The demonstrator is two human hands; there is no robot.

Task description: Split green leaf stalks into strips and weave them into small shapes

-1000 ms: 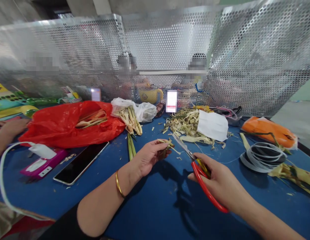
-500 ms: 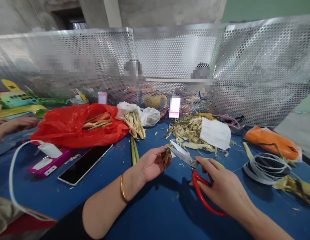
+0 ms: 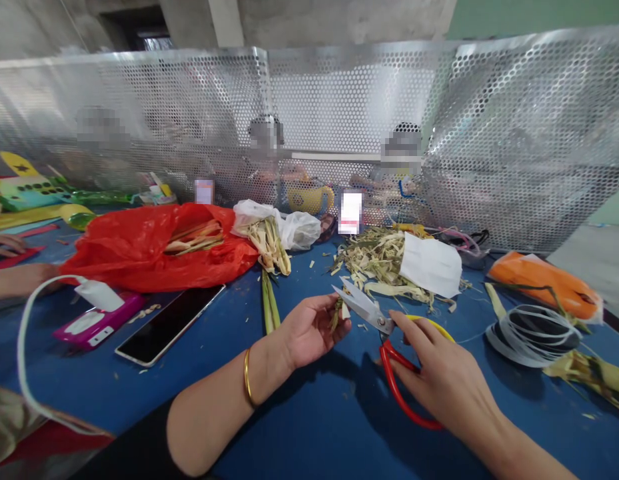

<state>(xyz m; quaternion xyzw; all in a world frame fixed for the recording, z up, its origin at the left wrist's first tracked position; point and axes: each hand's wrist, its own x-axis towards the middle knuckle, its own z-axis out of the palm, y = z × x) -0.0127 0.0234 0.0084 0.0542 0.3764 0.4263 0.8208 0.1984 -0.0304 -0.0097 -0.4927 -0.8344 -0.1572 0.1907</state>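
My left hand (image 3: pixel 316 327) pinches a small piece of dried plant leaf (image 3: pixel 338 313), greenish brown with a pale patch. In my right hand (image 3: pixel 436 373) is a pair of scissors (image 3: pixel 373 315) with one red and one yellow handle. Their blades are parted and point left, close above the fingertips of my left hand; whether they touch the leaf I cannot tell. Beyond the blades lies a heap of dry leaf scraps (image 3: pixel 374 257) with a white paper piece (image 3: pixel 433 265) on its right side. Green stalks (image 3: pixel 270 303) lie behind my left hand.
A red plastic bag (image 3: pixel 134 243) holding dried strips, a dark phone (image 3: pixel 172 323) and a purple power strip (image 3: pixel 96 323) with a white cable are at left. At right are a coil of clear line (image 3: pixel 532 337) and an orange packet (image 3: pixel 546 283). Another person's hand (image 3: pixel 6 245) is at far left.
The scissor blades have opened a little wider, and the fingers of my left hand have shifted slightly right, showing more of the leaf. At far left, the other person's arms have moved.
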